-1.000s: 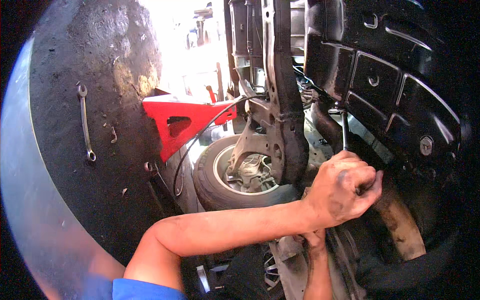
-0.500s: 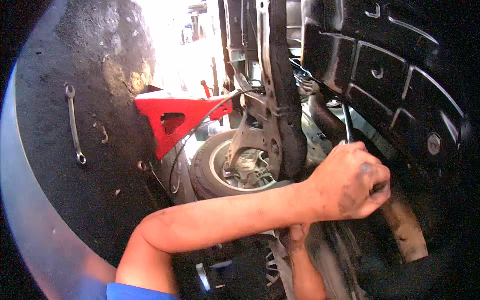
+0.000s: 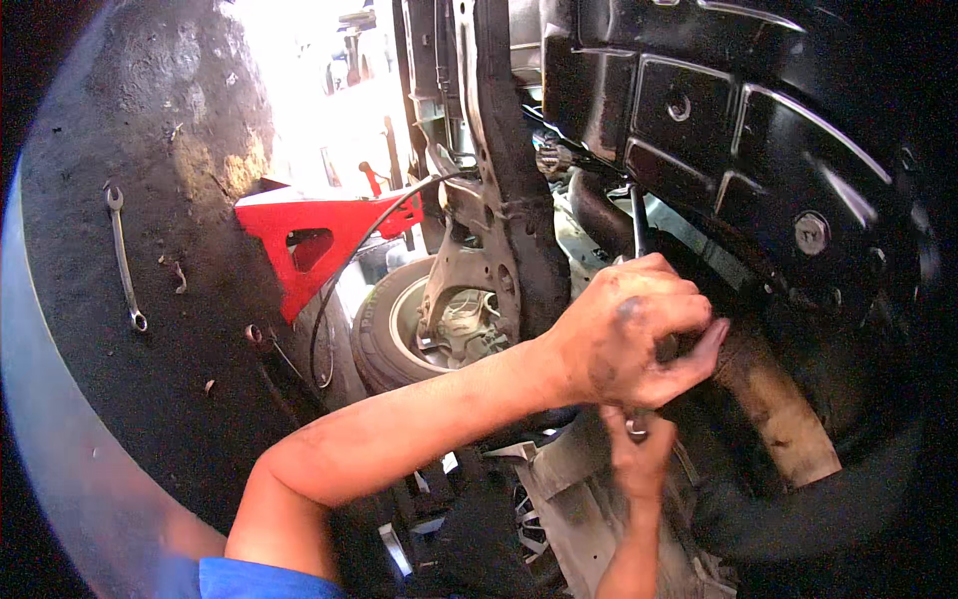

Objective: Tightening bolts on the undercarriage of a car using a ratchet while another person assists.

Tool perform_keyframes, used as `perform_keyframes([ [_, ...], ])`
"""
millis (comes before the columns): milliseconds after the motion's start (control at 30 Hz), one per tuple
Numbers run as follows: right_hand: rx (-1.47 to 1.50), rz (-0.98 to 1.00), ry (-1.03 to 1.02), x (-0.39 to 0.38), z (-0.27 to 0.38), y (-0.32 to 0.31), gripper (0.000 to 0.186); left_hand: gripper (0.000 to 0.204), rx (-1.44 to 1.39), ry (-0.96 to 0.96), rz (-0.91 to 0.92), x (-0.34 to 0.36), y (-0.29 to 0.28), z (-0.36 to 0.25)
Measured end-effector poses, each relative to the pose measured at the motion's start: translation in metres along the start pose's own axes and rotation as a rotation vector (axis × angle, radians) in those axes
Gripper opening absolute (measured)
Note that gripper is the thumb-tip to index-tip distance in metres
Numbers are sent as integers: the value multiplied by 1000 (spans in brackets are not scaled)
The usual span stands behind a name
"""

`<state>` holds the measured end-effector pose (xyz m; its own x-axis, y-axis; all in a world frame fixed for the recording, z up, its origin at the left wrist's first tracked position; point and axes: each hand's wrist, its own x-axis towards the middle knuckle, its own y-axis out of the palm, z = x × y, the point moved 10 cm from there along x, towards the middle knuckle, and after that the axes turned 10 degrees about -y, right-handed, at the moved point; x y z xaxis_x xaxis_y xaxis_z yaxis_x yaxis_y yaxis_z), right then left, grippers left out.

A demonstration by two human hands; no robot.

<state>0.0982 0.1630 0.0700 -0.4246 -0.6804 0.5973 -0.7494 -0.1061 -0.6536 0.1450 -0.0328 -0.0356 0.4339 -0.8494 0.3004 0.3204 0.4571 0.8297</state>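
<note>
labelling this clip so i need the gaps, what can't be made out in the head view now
All in the head view:
Metal tool: lower part hidden by the left hand
Shiny-ended thing in the right hand: mostly covered by that hand
Tire: lower part behind the left forearm
Bright background: washed out by glare
Blue sleeve: cut off by the lower edge
</note>
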Motion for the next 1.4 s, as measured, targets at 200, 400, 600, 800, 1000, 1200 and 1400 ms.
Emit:
perform_keyframes([
  [200,535,244,-278,4,-33,60,34,34,60,-200,-148,-2,5,7],
  [400,537,289,-257,-1,-52,71,49,31,98,-200,-37,7,4,8],
  [600,586,132,-123,-7,-44,70,64,19,57,-131,-32,2,4,10],
  [800,694,58,-61,5,-74,80,66,21,59,-186,135,14,16,10],
  [1000,706,71,-113,-10,-105,92,59,20,85,-112,181,14,26,6],
  [1200,773,62,-222,-2,-54,93,60,21,93,-133,162,9,22,11],
  [1400,812,57,-126,-8,-90,97,58,22,151,-118,202,17,25,5],
])
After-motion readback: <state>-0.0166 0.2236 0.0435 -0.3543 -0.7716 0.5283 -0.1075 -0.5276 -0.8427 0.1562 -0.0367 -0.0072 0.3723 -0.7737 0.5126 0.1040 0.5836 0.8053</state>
